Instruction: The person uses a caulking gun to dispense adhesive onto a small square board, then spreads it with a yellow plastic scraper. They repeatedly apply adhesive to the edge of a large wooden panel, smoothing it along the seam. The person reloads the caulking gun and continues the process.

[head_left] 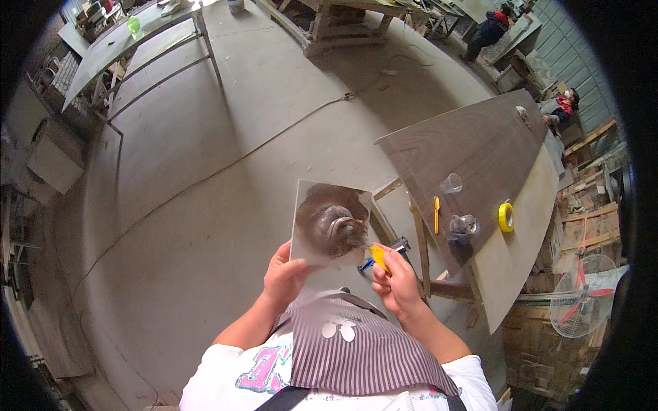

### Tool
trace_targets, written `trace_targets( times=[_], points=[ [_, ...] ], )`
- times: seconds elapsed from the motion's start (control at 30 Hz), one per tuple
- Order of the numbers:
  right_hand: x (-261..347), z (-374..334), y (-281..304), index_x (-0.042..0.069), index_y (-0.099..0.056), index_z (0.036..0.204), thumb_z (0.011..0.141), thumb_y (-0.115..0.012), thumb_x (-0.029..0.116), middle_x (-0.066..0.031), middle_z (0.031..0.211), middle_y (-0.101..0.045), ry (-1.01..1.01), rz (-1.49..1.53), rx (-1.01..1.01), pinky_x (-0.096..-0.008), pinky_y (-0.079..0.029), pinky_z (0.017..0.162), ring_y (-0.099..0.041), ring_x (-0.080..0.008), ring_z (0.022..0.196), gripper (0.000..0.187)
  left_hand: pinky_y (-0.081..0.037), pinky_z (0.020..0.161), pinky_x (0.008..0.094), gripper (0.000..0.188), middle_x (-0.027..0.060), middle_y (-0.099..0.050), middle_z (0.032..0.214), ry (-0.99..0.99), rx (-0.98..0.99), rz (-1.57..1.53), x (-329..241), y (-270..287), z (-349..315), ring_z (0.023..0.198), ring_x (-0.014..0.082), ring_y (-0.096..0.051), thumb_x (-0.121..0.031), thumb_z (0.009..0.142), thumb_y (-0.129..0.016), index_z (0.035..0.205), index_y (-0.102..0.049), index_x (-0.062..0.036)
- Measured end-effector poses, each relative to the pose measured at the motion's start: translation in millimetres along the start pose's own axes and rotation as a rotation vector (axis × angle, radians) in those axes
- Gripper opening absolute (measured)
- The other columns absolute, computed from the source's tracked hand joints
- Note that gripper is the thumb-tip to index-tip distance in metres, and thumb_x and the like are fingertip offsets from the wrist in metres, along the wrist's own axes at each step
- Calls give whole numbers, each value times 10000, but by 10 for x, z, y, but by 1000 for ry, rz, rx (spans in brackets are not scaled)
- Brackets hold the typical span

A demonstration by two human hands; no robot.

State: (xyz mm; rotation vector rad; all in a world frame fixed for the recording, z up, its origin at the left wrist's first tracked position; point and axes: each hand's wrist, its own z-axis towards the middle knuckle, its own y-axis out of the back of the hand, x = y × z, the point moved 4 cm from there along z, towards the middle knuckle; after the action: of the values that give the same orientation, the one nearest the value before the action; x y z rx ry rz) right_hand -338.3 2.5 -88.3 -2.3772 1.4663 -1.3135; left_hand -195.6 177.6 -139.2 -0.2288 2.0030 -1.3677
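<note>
My left hand (pixel 285 275) grips the lower left edge of a pale square board (pixel 301 233), held in front of my chest. A glossy mound of brown-grey paste (pixel 336 220) sits on the board, with darker brown smears around it. My right hand (pixel 396 279) is closed on the yellow handle of a putty knife (pixel 379 256). The knife's blade reaches to the lower right of the paste and is partly hidden by it. Beyond my right hand is a blue and black tool (pixel 399 246), whose kind I cannot make out.
On the right, a dark wood-grain panel (pixel 452 147) lies on a worktable, bearing clear plastic cups (pixel 452 183), a yellow-handled tool (pixel 436 215) and a yellow tape roll (pixel 506 217). A fan (pixel 582 294) stands beyond. A cable (pixel 274 137) crosses the floor. Two people are at the far right.
</note>
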Motion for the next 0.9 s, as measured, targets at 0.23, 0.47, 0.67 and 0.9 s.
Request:
trace_targets(
  times=[0.23,0.47,0.67,0.9],
  points=[
    [481,58,-22,38,-505,1297,1027,-422,215,15,689,-486,22,-314,126,-188,-281,450,-355,-41,516,333,-540,912,405,559,162,-644,1166,157,100,163,-73,-20,-14,1025,256,-652,5,783,-635,1328,-521,46],
    [1081,377,-277,47,-685,1079,946,-574,312,10,725,-577,-83,-1014,265,-201,-347,489,-471,-49,576,317,-542,868,345,582,148,-652,1135,343,115,325,-44,-34,74,960,220,-661,-46,759,-644,1320,-533,62],
    [1178,681,-910,23,-733,959,819,-646,290,-62,767,-668,-46,-1645,476,-300,-490,627,-603,-148,692,314,-520,822,299,540,96,-666,1076,428,26,559,-5,-95,203,917,173,-647,-95,760,-639,1289,-596,2],
    [767,466,-1355,81,-736,901,767,-609,250,-147,839,-705,183,-2288,583,-400,-534,701,-681,-306,774,250,-565,839,425,535,146,-655,1125,376,-14,533,73,86,316,930,240,-676,-94,802,-650,1302,-531,56]
  ],
)
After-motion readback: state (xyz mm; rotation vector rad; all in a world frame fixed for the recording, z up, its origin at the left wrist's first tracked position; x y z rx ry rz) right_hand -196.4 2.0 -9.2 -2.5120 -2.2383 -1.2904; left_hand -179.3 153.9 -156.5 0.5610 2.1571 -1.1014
